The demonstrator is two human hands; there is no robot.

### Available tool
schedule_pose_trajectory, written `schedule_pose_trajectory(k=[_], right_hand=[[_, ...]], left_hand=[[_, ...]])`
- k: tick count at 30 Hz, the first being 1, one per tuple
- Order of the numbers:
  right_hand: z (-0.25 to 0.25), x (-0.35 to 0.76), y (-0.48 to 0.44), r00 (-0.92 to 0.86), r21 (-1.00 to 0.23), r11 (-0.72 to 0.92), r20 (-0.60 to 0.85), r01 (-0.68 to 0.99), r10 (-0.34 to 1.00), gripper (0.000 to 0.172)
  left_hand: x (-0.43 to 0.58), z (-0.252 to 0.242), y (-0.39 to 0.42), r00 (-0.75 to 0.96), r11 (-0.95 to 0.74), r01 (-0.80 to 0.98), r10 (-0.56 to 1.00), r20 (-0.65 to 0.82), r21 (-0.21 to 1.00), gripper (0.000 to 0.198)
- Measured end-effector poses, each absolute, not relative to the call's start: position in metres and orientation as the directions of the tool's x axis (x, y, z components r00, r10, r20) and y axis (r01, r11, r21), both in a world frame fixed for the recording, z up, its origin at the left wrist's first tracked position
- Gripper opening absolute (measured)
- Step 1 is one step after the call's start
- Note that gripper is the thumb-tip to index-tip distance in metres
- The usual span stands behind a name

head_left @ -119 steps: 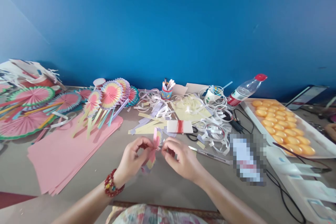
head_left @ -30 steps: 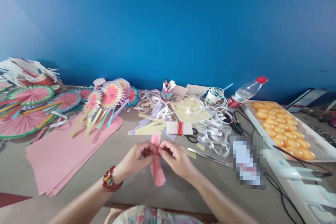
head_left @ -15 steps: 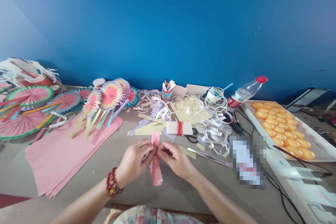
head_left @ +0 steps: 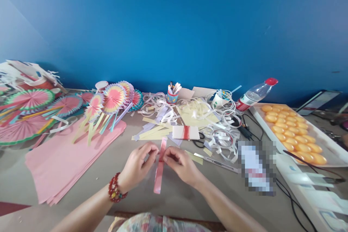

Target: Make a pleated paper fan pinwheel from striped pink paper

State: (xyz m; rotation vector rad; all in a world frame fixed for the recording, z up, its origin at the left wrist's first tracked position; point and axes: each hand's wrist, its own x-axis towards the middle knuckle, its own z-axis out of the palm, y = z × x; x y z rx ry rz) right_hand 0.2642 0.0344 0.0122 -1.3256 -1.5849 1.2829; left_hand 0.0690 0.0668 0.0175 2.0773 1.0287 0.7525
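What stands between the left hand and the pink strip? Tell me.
Nothing visible: the left hand is close beside the pink strip, though whether they touch is too small to tell. The right hand holds it from the other side.

One camera sits on the person's head. It looks forward and down over the table [head_left: 102, 165], with the left hand [head_left: 138, 164] and right hand [head_left: 181, 165] close and the blue wall [head_left: 168, 25] farther back.

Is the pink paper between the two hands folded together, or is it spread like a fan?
Folded: the pink paper shows as one narrow, straight strip, with no pleats fanned out.
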Motion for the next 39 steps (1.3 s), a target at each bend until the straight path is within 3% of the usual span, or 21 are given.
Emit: schedule_pose_trajectory(k=[8,15,21,27,34,39], right_hand=[[0.014,0.264,0.034,-0.235,-0.965,-0.002,-0.066,0.262,0.970,0.015],[0.012,0.265,0.035,-0.234,-0.959,0.013,-0.056,0.283,0.971,0.016],[0.010,0.265,0.034,-0.242,-0.959,0.017,-0.055,0.284,0.969,0.015],[0.014,0.265,0.034,-0.237,-0.958,-0.002,-0.072,0.286,0.969,0.014],[0.014,0.264,0.034,-0.232,-0.956,0.016,-0.054,0.292,0.971,0.017],[0.014,0.265,0.035,-0.248,-0.958,0.015,-0.059,0.287,0.967,0.017]], left_hand=[[0.067,0.015,0.066,0.605,-0.610,0.387,0.734,0.309,0.691,0.006],[0.070,0.018,0.068,0.606,-0.522,0.329,0.756,0.248,0.787,0.011],[0.066,0.024,0.073,0.607,-0.562,0.349,0.745,0.276,0.750,0.013],[0.064,0.026,0.070,0.535,-0.484,0.372,0.809,0.243,0.792,0.015],[0.065,0.022,0.070,0.625,-0.506,0.414,0.762,0.168,0.756,0.008],[0.066,0.022,0.071,0.596,-0.471,0.412,0.787,0.160,0.780,0.017]])
